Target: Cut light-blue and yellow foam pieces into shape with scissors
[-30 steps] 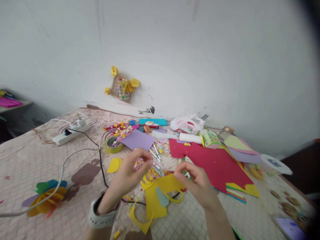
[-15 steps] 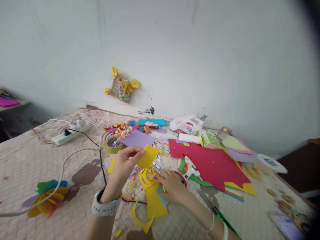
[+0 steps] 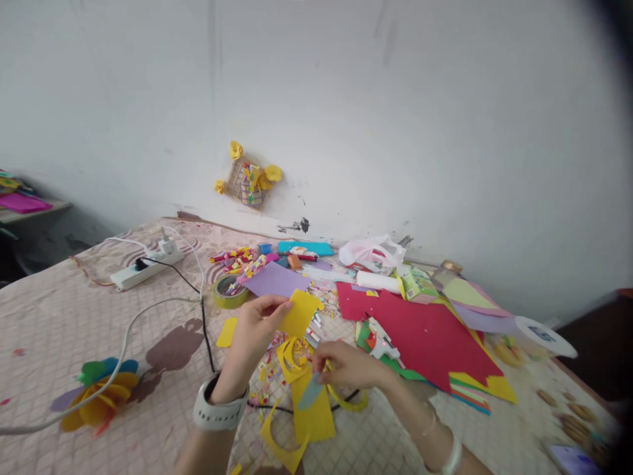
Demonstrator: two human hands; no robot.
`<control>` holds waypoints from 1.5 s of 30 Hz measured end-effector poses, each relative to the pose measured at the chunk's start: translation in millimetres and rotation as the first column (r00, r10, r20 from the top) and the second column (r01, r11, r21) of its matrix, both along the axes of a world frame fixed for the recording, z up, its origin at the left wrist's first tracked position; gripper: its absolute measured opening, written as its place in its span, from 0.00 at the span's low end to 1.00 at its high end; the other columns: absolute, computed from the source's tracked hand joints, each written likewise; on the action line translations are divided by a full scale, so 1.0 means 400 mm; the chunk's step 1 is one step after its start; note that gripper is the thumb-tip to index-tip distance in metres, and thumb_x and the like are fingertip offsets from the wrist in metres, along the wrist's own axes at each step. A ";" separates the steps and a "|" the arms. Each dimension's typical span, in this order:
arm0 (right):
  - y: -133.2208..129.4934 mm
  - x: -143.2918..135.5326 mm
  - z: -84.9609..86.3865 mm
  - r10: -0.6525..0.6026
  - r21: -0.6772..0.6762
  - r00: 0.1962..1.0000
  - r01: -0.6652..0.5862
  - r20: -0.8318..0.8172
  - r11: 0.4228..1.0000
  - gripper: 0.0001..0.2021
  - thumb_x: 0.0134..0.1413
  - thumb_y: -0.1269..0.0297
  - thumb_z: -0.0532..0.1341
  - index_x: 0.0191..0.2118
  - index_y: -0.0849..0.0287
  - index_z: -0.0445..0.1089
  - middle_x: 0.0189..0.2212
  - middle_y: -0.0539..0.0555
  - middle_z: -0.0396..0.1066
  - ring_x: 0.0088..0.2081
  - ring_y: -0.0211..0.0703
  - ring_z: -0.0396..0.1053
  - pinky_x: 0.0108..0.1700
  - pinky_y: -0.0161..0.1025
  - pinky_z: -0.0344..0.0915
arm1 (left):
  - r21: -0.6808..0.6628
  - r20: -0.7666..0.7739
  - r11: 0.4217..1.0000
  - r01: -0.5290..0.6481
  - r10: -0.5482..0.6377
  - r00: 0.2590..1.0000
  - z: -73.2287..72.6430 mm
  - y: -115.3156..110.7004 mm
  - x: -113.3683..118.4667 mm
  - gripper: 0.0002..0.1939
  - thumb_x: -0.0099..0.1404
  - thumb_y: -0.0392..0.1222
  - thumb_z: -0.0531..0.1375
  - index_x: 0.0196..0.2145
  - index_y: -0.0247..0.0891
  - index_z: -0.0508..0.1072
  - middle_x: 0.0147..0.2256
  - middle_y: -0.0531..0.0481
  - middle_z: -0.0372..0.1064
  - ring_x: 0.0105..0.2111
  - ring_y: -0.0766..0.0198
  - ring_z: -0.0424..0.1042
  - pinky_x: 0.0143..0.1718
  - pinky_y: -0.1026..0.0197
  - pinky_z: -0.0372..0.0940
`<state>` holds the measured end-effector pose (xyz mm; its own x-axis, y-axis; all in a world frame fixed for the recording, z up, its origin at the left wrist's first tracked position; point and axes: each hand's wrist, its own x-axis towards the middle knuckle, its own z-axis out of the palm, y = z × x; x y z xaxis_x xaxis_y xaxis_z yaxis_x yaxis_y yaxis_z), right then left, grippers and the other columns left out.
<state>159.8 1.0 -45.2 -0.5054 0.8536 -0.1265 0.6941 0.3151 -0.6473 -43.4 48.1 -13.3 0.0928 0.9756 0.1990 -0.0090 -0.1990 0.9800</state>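
Pinched in my left hand (image 3: 257, 330) is a yellow paper piece (image 3: 301, 313), raised over the table. My right hand (image 3: 346, 365), lower and to the right, has its fingers closed on a small grey-blue piece (image 3: 310, 392). That piece hangs over a yellow paper strip (image 3: 316, 419). Curved yellow offcuts (image 3: 291, 359) lie just behind the strip, and another ring-shaped offcut (image 3: 284, 448) is at its front left. A yellow curved piece (image 3: 353, 401) shows beside my right hand.
A white glue gun (image 3: 383, 344) rests by red sheets (image 3: 415, 333). Purple paper (image 3: 277, 280) and a tape roll (image 3: 230, 291) sit behind my left hand. At the left are a power strip (image 3: 146, 269), cables and a paper flower (image 3: 101, 402). A phone (image 3: 573, 460) lies front right.
My right hand has risen from the table with the grey-blue piece in its fingers. My left hand still holds the yellow piece. The whole view has shifted slightly.
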 end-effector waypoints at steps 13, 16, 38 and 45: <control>-0.050 -0.034 0.122 -0.465 0.162 0.737 0.601 -0.490 0.782 0.03 0.52 0.67 0.60 0.29 0.58 0.69 0.25 0.49 0.70 0.29 0.42 0.66 0.32 0.36 0.62 | 0.010 -0.182 0.965 0.262 -0.256 0.949 0.016 -0.052 0.068 0.09 0.56 0.41 0.61 0.26 0.36 0.79 0.25 0.47 0.76 0.27 0.60 0.70 0.29 0.64 0.62; -0.051 -0.030 0.101 -0.456 0.206 0.727 0.620 -0.514 0.757 0.02 0.51 0.66 0.61 0.32 0.57 0.70 0.28 0.51 0.72 0.31 0.43 0.66 0.35 0.37 0.63 | -0.083 -0.065 0.960 0.266 -0.272 0.960 0.007 -0.054 0.079 0.07 0.54 0.41 0.63 0.25 0.35 0.79 0.24 0.48 0.75 0.25 0.62 0.69 0.28 0.64 0.62; -0.096 -0.038 0.105 -0.479 -0.378 0.085 0.500 -0.874 0.779 0.05 0.44 0.62 0.69 0.29 0.56 0.76 0.23 0.48 0.74 0.24 0.35 0.66 0.25 0.28 0.65 | -0.225 0.538 0.798 0.560 -0.377 0.754 0.034 -0.132 0.123 0.01 0.54 0.36 0.64 0.28 0.37 0.75 0.25 0.53 0.69 0.26 0.69 0.65 0.31 0.67 0.60; -0.094 -0.041 0.097 -0.515 -0.366 0.194 0.503 -0.835 0.783 0.07 0.46 0.60 0.68 0.30 0.58 0.76 0.22 0.47 0.71 0.22 0.34 0.63 0.22 0.28 0.61 | -0.208 0.520 0.828 0.521 -0.358 0.776 0.031 -0.124 0.116 0.04 0.53 0.34 0.64 0.30 0.37 0.74 0.27 0.53 0.70 0.27 0.68 0.66 0.31 0.67 0.61</control>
<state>143.4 -36.6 -6.4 0.2251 0.9727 0.0574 -0.2520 0.1150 -0.9609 3.2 -1.7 -0.9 0.5097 0.8603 0.0102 -0.4595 0.2621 0.8486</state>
